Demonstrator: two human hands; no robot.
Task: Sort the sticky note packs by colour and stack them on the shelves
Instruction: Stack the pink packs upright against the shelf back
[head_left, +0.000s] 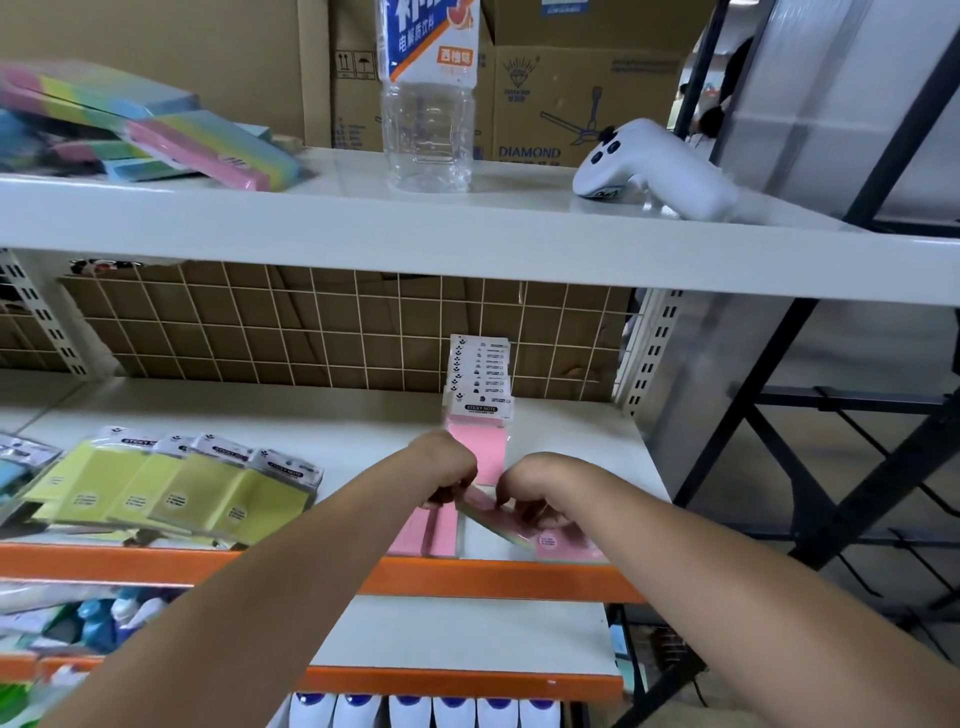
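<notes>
Both hands, left (451, 475) and right (530, 491), clench one pink pack (485, 506) between grips, near shelf (363, 426) front edge; bare shelf right.

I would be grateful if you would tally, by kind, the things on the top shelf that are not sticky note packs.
Clear plastic drink bottle with a blue and white label: 1
White handheld controller with dark buttons: 1
Total: 2
</notes>
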